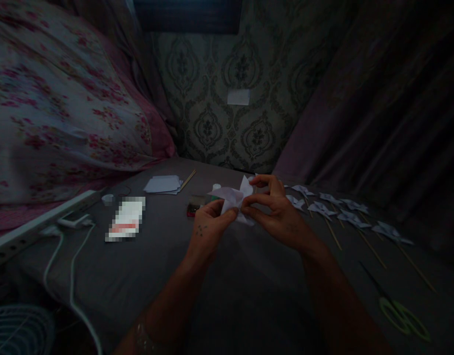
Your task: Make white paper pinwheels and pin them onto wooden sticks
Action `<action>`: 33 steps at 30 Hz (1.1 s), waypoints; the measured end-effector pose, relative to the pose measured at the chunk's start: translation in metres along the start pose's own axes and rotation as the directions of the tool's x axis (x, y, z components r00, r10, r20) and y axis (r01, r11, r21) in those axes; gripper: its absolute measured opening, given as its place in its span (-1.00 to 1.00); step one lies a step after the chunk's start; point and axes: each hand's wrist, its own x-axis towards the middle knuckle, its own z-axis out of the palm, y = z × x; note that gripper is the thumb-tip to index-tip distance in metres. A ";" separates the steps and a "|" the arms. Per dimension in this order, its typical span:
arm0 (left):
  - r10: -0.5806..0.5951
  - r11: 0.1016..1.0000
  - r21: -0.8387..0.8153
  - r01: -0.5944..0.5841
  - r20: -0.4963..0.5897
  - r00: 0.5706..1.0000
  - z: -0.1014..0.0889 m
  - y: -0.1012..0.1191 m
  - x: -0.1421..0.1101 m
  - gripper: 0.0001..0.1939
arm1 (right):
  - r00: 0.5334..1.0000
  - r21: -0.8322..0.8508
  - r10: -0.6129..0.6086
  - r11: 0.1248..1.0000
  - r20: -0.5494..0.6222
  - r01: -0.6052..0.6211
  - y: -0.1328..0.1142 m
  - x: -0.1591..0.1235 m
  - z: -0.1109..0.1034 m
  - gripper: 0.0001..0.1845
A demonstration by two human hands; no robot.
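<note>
A white paper pinwheel is held up between my two hands at the middle of the view, its blades folded toward the centre. My left hand grips its left lower side, thumb on the front. On the other side my right hand pinches close to the pinwheel's centre with thumb and index finger; whether a small part sits in that pinch is hidden. Just behind my left hand lies a small red box with tiny dark contents. A white-capped bottle is partly hidden behind the pinwheel.
Several pinwheels on sticks lie at the right, with green-handled scissors nearer me. Toward the back left are a stack of white paper and thin wooden sticks. A power strip with white cables runs along the left edge.
</note>
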 end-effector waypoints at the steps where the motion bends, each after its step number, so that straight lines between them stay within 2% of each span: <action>1: -0.002 1.000 -0.004 0.002 0.006 1.000 0.000 0.000 0.000 -0.83 | 1.000 0.003 0.002 1.000 0.002 -0.002 0.000 0.000 0.000 -0.94; 9: 0.050 0.997 0.057 -0.052 0.035 0.998 -0.006 -0.004 0.001 -0.83 | 1.000 0.030 0.028 0.999 0.002 -0.028 -0.004 0.000 -0.001 -0.94; 17: 0.150 0.986 0.081 -0.145 -0.058 0.987 0.000 -0.002 -0.002 -0.87 | 0.999 0.020 0.045 0.999 -0.014 -0.044 -0.004 0.000 0.001 -0.94; 23: 0.182 0.975 0.143 -0.170 -0.079 0.980 -0.001 -0.005 -0.001 -0.87 | 0.998 0.044 0.059 0.997 -0.024 -0.058 -0.001 0.000 0.004 -0.95; 33: 0.168 0.973 0.176 -0.150 -0.087 0.982 -0.001 -0.003 -0.002 -0.85 | 0.993 0.110 0.089 0.991 -0.077 -0.080 0.001 0.001 0.009 -0.95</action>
